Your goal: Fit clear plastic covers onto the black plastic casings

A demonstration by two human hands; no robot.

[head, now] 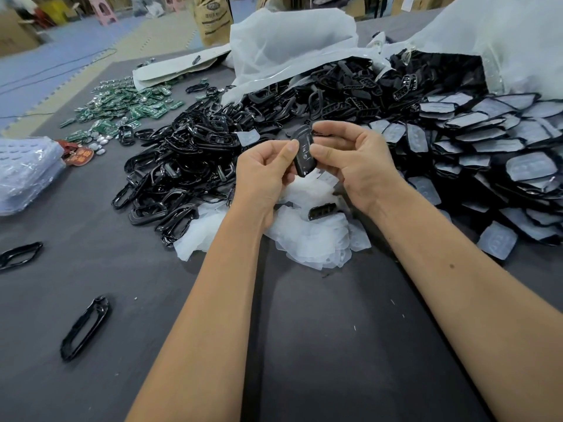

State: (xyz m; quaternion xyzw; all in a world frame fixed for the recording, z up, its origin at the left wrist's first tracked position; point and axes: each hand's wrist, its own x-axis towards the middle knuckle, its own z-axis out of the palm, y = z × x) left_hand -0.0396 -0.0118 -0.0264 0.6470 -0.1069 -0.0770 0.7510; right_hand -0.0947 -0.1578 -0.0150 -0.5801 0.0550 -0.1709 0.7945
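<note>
Grey table [304, 345], black frames [182, 153], circuit boards [122, 108]

left hand [263, 172] + right hand [355, 159] pinch black casing [303, 155] between fingertips | clear covers pile [307, 236] below fingers | black frames heap [189, 153] left of fingers

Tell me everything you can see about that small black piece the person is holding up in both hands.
The black casing is a small, elongated, glossy piece of what looks like hard plastic, with rounded ends and faint pale markings on its face. It is held upright, slightly tilted, above the pile of clear covers. The left hand pinches its left edge with thumb and fingers; the right hand grips its top and right side. Whether a clear cover is already fitted on it cannot be told.
</note>
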